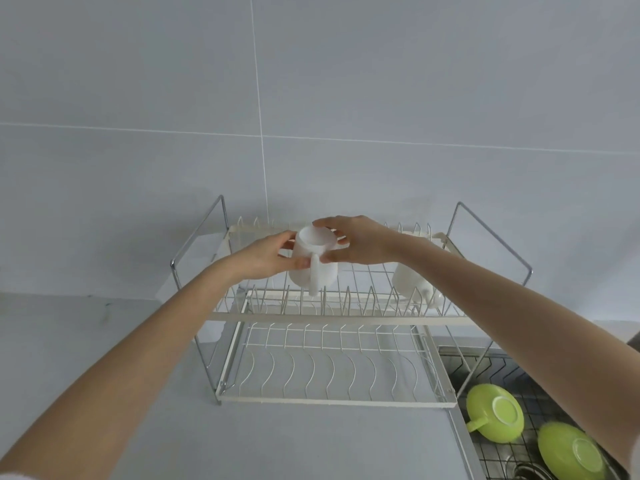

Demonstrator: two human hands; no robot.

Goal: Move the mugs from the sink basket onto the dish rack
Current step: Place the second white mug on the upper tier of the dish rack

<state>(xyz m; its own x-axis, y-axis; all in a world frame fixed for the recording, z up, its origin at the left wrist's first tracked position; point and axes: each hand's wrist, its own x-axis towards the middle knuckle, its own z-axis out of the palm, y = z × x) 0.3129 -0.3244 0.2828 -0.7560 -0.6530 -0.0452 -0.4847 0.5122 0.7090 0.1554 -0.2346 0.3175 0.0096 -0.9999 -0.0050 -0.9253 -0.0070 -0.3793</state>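
Note:
A white mug (pixel 313 261) is upside down over the upper tier of the two-tier wire dish rack (pixel 332 317), its handle facing me. My left hand (pixel 266 256) grips its left side and my right hand (pixel 360 242) grips its right side and base. A second white mug (pixel 414 284) lies on the upper tier to the right, partly hidden behind my right forearm. In the sink basket (pixel 498 367) at the lower right a green mug (pixel 493 415) sits upside down next to a green dish (pixel 571 452).
The rack stands on a grey counter (pixel 138 393) against a grey tiled wall. Its lower tier (pixel 329 372) holds nothing. The sink's metal edge (pixel 460 441) runs along the rack's right foot.

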